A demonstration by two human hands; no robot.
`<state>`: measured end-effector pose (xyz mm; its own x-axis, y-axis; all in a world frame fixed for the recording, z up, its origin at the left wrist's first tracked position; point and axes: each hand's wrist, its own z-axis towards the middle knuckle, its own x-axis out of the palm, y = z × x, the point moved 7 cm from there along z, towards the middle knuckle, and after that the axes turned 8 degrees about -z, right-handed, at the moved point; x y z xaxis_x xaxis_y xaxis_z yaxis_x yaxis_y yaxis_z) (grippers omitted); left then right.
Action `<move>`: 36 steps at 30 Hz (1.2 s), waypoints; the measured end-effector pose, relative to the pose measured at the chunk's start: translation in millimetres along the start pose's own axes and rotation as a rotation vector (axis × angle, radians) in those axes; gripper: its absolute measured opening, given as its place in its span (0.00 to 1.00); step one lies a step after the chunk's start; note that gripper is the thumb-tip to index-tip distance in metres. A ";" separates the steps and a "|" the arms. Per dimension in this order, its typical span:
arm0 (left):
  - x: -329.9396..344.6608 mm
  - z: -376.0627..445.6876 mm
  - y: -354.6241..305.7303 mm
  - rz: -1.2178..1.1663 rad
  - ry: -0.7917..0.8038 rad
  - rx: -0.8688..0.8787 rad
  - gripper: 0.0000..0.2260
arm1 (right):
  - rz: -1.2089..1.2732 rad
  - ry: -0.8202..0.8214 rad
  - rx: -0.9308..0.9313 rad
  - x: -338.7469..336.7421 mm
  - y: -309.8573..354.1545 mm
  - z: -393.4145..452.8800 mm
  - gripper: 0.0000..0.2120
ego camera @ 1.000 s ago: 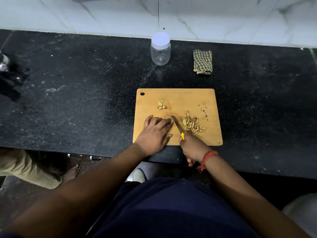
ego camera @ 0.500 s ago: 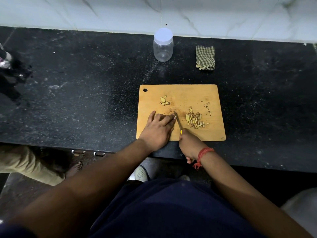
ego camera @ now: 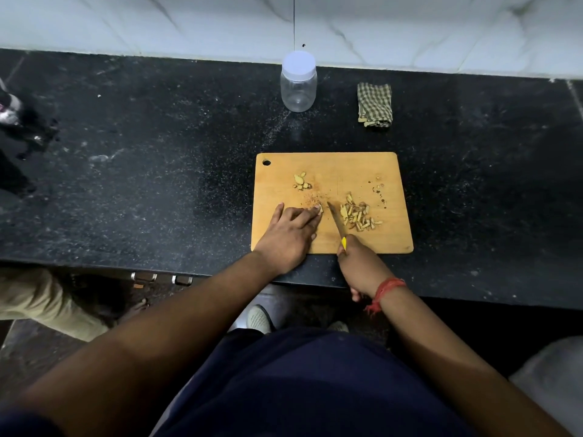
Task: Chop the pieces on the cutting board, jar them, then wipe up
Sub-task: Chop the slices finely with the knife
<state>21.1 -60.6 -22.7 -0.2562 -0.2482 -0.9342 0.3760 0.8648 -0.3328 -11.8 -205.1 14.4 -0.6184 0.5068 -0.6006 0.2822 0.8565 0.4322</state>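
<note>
From the head camera, the cutting board (ego camera: 331, 171) lies on the dark counter (ego camera: 157, 152) near its front edge, within easy reach of both arms. The left hand (ego camera: 291, 233) lies on the board with fingers stretched forward, their tips pressing a small piece (ego camera: 320, 209) down, apparently to steady it for the blade. The right hand (ego camera: 358, 263) grips the yellow-handled knife (ego camera: 336, 223), its blade angled between that piece and the pile of chopped slivers (ego camera: 358, 216), which sits on the knife's right, clear of the cutting. A few uncut pieces (ego camera: 301, 182) wait farther back. The lidded jar (ego camera: 298, 82) and folded cloth (ego camera: 374, 104) stand behind the board, by the wall, likely for later steps.
</note>
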 end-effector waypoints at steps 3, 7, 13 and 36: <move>-0.1 -0.7 0.5 -0.004 0.007 -0.004 0.25 | 0.007 0.014 0.005 -0.7 8.8 5.4 0.07; -1.2 -1.3 -0.4 -0.007 0.008 -0.008 0.25 | 0.005 0.012 0.005 2.0 15.9 9.4 0.07; -1.5 -1.7 -0.9 -0.012 -0.002 -0.013 0.24 | 0.022 0.027 0.029 3.5 15.0 13.9 0.09; 2.0 0.5 -2.1 0.010 -0.070 -0.041 0.24 | -0.086 0.163 0.041 13.8 -5.7 3.4 0.06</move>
<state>20.3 -63.1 -23.9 -0.1891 -0.2677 -0.9448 0.3414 0.8842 -0.3189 -19.4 -202.6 1.3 -0.7512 0.4118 -0.5159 0.2509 0.9010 0.3540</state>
